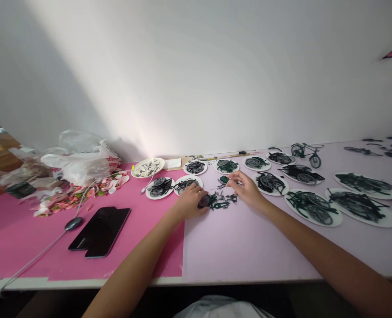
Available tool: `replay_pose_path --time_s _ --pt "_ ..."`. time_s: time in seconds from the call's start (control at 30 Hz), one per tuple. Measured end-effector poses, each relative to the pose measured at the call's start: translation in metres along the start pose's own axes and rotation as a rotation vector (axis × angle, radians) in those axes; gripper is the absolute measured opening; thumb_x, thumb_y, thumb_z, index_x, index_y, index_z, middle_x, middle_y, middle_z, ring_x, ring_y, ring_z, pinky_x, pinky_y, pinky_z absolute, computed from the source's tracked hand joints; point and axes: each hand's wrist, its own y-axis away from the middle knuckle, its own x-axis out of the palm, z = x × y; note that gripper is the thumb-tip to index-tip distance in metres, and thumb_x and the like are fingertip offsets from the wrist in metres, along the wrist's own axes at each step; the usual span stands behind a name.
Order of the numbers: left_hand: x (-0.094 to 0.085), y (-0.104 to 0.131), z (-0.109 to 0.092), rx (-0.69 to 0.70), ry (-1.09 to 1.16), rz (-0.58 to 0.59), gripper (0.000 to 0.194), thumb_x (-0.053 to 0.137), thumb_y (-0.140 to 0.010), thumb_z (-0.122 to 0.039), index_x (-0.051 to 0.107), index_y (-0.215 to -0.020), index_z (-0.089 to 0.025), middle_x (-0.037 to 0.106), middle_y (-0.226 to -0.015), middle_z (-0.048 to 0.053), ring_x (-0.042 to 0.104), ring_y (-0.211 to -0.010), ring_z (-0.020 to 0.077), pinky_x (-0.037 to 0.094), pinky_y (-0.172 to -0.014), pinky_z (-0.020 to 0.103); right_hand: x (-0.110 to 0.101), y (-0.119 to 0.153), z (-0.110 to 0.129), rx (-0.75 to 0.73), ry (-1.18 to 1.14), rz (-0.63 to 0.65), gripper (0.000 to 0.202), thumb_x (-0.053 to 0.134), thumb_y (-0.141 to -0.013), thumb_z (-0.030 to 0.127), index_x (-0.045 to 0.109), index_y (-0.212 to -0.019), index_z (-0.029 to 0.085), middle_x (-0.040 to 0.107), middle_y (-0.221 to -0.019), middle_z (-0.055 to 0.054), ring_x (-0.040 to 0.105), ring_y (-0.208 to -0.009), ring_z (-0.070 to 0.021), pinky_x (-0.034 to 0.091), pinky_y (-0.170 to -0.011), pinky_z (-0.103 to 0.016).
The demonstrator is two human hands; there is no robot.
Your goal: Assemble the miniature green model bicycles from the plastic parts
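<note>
My left hand (pixel 192 202) rests on the table with its fingers curled at the left side of a pile of small dark green and black parts (pixel 217 201). A dark spoked wheel (pixel 203 201) lies under or against its fingertips. Just behind the pile, my right hand (pixel 244 187) pinches a small dark green piece (pixel 224 179) between thumb and fingers. Behind my left hand stands a white plate of dark wheels (pixel 185 184), partly covered by the fingers.
More white plates of dark parts (pixel 314 208) stand to the right. An assembled miniature bicycle (pixel 306 153) stands at the back right. Two black phones (pixel 105 232), a cable (pixel 43 251), pink and green pieces (pixel 66 201) and plastic bags (pixel 80 161) lie on the left.
</note>
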Motion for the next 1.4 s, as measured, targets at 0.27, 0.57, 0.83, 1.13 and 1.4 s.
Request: replay_pose_path --time_s 0.27,0.57,0.83,1.13,1.4 --pt "0.004 -0.001 0.0 -0.004 0.018 0.023 0.031 0.073 -0.085 -0.034 0.072 -0.113 -0.021 0.07 -0.098 0.01 0.058 -0.101 0.03 0.048 -0.09 0.041 -0.036 -0.017 -0.013 -0.127 0.28 -0.074 0.021 0.061 -0.092 0.041 0.069 -0.099 0.023 0.072 -0.101 -0.008 0.066 -0.095 -0.0266 0.054 -0.081 -0.039" --pt "0.006 0.0 -0.001 -0.015 0.058 0.026 0.04 0.071 -0.086 -0.034 0.068 -0.123 -0.02 0.069 -0.117 0.011 0.056 -0.112 0.0302 0.048 -0.1 0.043 -0.048 -0.021 -0.034 -0.177 0.552 0.127 0.029 0.05 -0.093 0.016 0.07 -0.112 0.024 0.069 -0.117 -0.009 0.062 -0.117 -0.0261 0.051 -0.1 -0.042" --pt "0.011 -0.001 -0.002 -0.006 0.096 0.051 0.033 0.065 -0.09 -0.03 0.07 -0.121 -0.021 0.069 -0.114 0.011 0.056 -0.11 0.0296 0.05 -0.097 0.042 -0.064 -0.026 -0.057 -0.129 0.719 0.144 0.037 0.051 -0.089 0.007 0.075 -0.111 0.024 0.069 -0.119 -0.011 0.065 -0.116 -0.0276 0.048 -0.108 -0.042" --pt "0.016 -0.002 -0.003 -0.052 0.145 0.008 0.029 0.066 -0.09 -0.031 0.073 -0.116 -0.021 0.071 -0.111 0.011 0.055 -0.105 0.0291 0.049 -0.097 0.042 -0.064 -0.026 -0.05 -0.138 0.726 0.218 0.021 0.06 -0.09 0.026 0.079 -0.1 0.024 0.075 -0.11 -0.01 0.069 -0.104 -0.0265 0.052 -0.096 -0.035" --pt "0.016 -0.002 -0.01 -0.132 0.126 -0.01 0.031 0.069 -0.088 -0.034 0.073 -0.117 -0.024 0.069 -0.122 0.01 0.051 -0.118 0.0326 0.044 -0.102 0.05 -0.058 -0.024 -0.025 -0.11 0.695 0.33 0.023 0.059 -0.094 0.034 0.078 -0.089 0.021 0.079 -0.1 -0.01 0.071 -0.093 -0.0265 0.053 -0.084 -0.032"
